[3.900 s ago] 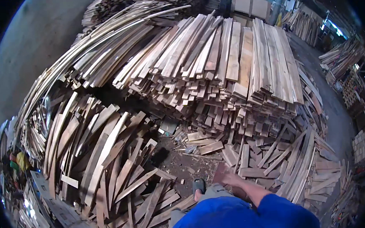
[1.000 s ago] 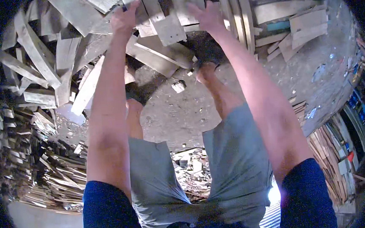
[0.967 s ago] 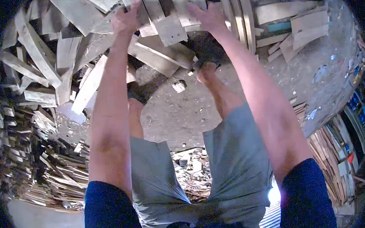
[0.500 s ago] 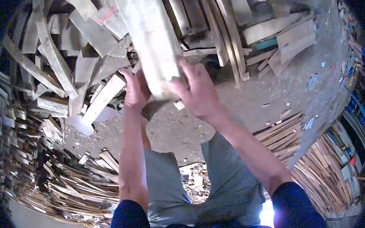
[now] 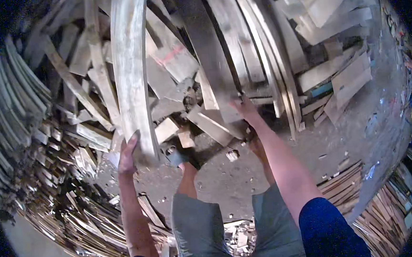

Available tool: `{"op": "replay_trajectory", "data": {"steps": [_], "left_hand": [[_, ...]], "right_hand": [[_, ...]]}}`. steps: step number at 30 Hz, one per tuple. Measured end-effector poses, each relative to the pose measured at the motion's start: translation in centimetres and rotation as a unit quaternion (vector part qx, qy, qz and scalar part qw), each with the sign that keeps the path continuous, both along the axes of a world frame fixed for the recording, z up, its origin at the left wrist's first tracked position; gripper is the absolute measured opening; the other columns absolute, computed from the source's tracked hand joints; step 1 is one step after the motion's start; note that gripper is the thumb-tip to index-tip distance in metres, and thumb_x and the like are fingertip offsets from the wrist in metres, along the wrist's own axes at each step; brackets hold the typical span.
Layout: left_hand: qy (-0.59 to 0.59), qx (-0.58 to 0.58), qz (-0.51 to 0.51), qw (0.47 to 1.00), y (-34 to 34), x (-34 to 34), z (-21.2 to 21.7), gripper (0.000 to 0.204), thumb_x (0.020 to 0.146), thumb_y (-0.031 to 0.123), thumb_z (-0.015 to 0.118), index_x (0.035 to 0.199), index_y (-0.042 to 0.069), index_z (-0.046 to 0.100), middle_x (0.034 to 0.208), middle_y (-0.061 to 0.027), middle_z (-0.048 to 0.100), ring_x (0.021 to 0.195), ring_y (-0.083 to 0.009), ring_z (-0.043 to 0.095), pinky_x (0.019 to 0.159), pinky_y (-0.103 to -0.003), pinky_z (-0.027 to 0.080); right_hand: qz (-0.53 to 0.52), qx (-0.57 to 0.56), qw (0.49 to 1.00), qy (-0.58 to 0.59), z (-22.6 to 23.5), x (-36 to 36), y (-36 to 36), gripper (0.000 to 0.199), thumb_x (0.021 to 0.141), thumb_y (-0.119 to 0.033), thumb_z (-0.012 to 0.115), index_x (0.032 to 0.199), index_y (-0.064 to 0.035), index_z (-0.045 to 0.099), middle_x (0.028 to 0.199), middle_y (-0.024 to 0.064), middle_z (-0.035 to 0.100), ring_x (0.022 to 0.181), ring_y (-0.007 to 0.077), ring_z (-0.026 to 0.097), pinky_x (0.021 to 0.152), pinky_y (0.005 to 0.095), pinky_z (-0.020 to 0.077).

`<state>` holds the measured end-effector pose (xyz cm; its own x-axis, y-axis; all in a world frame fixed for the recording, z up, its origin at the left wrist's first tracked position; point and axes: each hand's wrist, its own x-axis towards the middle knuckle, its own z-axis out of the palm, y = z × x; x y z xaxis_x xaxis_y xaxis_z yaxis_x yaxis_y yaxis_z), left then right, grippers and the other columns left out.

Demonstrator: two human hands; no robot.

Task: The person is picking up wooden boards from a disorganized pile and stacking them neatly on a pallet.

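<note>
Hands split since prev. frame: left hand (image 5: 127,155) alone grips pale plank (image 5: 131,81), raised ahead; right hand (image 5: 243,107) flat on grey board (image 5: 213,66) in pile. Risk: one-handed plank tips, slips onto feet.

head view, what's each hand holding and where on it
The left hand grips a long pale plank at its near end. The right hand touches the near end of a darker board.

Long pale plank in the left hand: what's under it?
Under the long pale plank, held at its near end by the left hand, lie criss-crossed loose boards and short offcuts. Whatever lies directly beneath its length is covered.
</note>
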<state>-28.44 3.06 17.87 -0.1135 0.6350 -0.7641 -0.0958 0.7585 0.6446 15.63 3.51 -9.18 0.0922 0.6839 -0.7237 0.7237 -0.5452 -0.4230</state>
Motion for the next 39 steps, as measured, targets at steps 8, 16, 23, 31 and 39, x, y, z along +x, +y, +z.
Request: {"op": "replay_trajectory", "data": {"steps": [8,16,23,31,39], "left_hand": [[-0.028,-0.047,-0.034,0.998,-3.4,-1.8,17.1,0.071,0.085,0.039,0.064,0.138,-0.002,0.041,0.136,-0.0105,0.049,0.125,-0.0225,0.046,0.109,-0.036,0.032],[-0.379,-0.068,0.137,0.913,-10.4,10.9,26.4,0.065,0.089,0.055,0.053,0.132,0.006,0.049,0.113,-0.0068,0.063,0.095,-0.0197,0.062,0.084,-0.036,0.051],[-0.381,-0.054,0.190,0.903,-14.6,9.9,32.2,0.073,0.085,0.069,0.042,0.117,0.005,0.054,0.096,-0.0128,0.059,0.070,-0.0215,0.055,0.061,-0.032,0.046],[-0.376,-0.025,0.290,0.880,-12.2,12.0,32.8,0.065,0.089,0.056,0.049,0.134,0.010,0.046,0.115,-0.0099,0.062,0.096,-0.0264,0.063,0.082,-0.041,0.054],[-0.399,0.120,0.377,0.827,-6.4,16.4,35.8,0.088,0.081,0.071,0.034,0.140,0.007,0.029,0.134,-0.0133,0.035,0.120,-0.0306,0.037,0.099,-0.046,0.034]], "right_hand": [[-0.050,-0.083,0.924,0.370,34.1,-9.5,0.5,0.070,0.074,-0.050,0.073,0.116,0.0051,0.061,0.113,0.0172,0.065,0.105,0.0259,0.062,0.088,0.0380,0.0489],[-0.118,-0.104,0.979,0.133,54.8,-8.6,-6.8,0.040,0.081,-0.037,0.071,0.100,-0.0020,0.071,0.079,0.0011,0.068,0.073,0.0104,0.060,0.067,0.0303,0.0475],[-0.129,-0.106,0.934,0.315,62.0,-7.9,-5.9,0.034,0.083,-0.029,0.069,0.102,-0.0010,0.068,0.088,0.0041,0.068,0.075,0.0135,0.062,0.069,0.0308,0.0495],[-0.071,0.099,0.959,0.257,69.4,-16.5,-4.2,0.056,0.086,-0.042,0.062,0.114,0.0065,0.058,0.091,0.0147,0.066,0.082,0.0246,0.063,0.076,0.0369,0.0488],[0.134,0.212,0.963,0.102,69.7,-23.9,-3.5,0.102,0.080,-0.052,0.066,0.140,0.0133,0.016,0.136,0.0399,0.027,0.129,0.0507,0.029,0.104,0.0559,0.0308]]}}
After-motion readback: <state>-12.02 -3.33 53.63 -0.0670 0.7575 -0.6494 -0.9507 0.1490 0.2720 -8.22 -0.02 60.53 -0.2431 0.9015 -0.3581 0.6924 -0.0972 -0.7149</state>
